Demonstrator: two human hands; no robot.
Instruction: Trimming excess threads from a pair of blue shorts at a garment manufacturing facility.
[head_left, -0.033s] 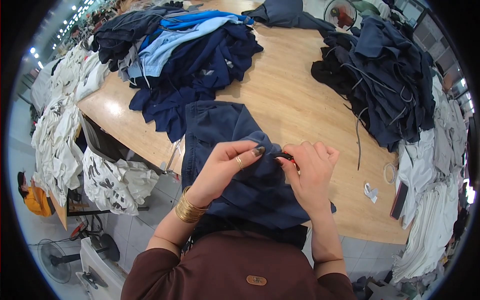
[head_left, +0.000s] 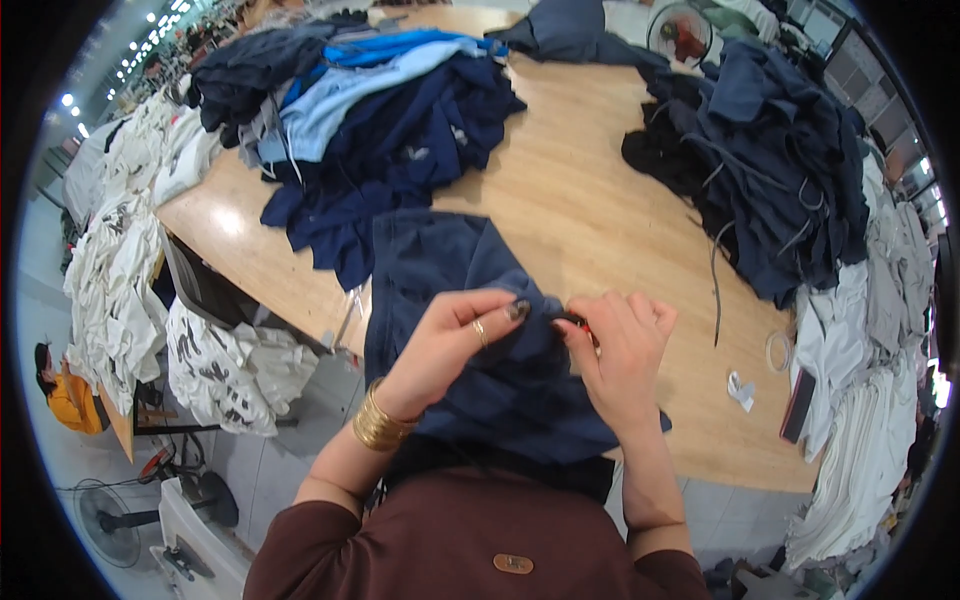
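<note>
One navy garment point(head_left: 440, 255): over near edge of tabletop point(head_left: 570, 140), straight edge facing left, long axis slanting far-left to near-right | left hand point(head_left: 455, 338): fingers pinching a fold | right hand point(head_left: 618, 345): fingers closed around black-red tool point(head_left: 577, 321), perhaps snips, mostly hidden

Wooden table point(head_left: 580, 180); on it, blue clothes point(head_left: 400, 135), dark clothes point(head_left: 780, 165), navy garment point(head_left: 435, 255), white scrap point(head_left: 741, 392)
</note>
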